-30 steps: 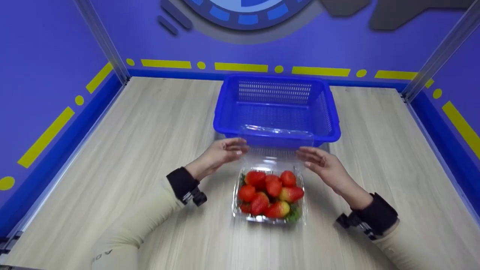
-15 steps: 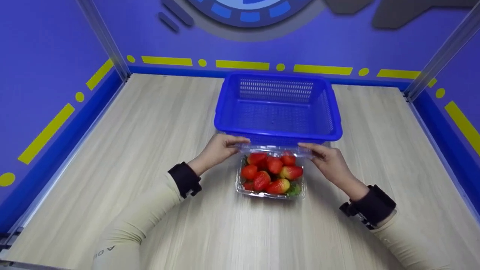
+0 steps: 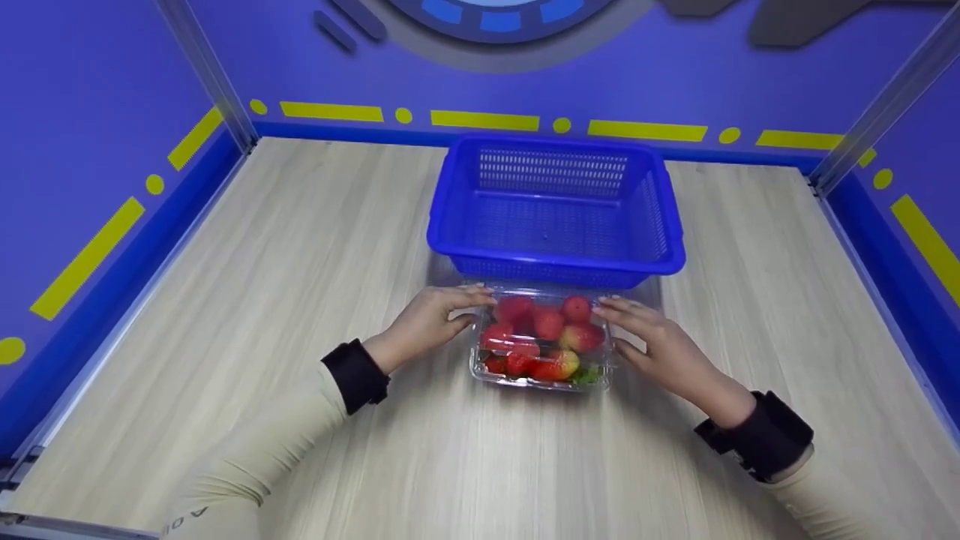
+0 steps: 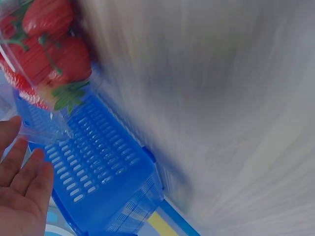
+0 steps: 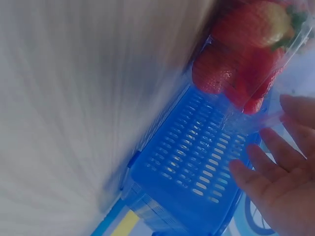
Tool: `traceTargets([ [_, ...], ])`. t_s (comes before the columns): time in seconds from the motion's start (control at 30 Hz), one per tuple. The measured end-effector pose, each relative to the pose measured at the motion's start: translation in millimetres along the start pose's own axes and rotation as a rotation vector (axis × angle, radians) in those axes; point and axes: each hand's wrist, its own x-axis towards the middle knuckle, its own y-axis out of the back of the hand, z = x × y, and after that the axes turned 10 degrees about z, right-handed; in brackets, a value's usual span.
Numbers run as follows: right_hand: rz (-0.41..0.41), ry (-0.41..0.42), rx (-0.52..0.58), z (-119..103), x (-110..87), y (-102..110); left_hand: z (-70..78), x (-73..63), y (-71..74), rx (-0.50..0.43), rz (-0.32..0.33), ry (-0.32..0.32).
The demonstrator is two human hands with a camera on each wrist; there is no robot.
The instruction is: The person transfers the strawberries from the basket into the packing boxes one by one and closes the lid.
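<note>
A clear plastic clamshell box (image 3: 540, 385) of red strawberries (image 3: 549, 324), some with pale tips and green leaves, sits on the table. Its clear lid (image 3: 536, 292) is hinged at the back and now lies over most of the fruit. My left hand (image 3: 436, 316) is at the lid's back left, fingers straight, fingertips right at its edge. On the opposite side, my right hand (image 3: 660, 341) has its straight fingertips at the lid's edge. Both wrist views show the fingers extended and spread beside the box, with strawberries (image 4: 56, 54) visible through the plastic.
Just behind the box stands a blue perforated plastic basket (image 3: 555, 264) with nothing in it. Blue panels (image 3: 480, 82) with yellow marks enclose the wood-grain table (image 3: 330, 217) at the back and sides.
The lid has swung from standing up at the back to over the strawberries. The box shifted back toward the basket. Both hands followed, pinching the lid midway, and now their fingers are straighter.
</note>
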Motion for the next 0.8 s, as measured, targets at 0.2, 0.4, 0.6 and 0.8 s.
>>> traceTargets([
  [0.2, -0.032, 0.037, -0.019, 0.9, -5.4, 0.7, 1.4, -6.6, 0.0, 0.048, -0.029, -0.032],
  [0.4, -0.065, 0.037, -0.014, 0.2, -9.1, 1.9, -0.4, -11.7, -1.4, 0.081, -0.052, -0.046],
  [0.6, -0.124, -0.045, 0.020, -3.9, -11.7, 4.9, 1.5, -15.1, -1.4, 0.109, -0.074, -0.040],
  [0.8, -0.195, -0.141, 0.066, -6.2, -15.8, 6.2, 6.5, -18.9, -2.2, 0.092, -0.104, 0.026],
])
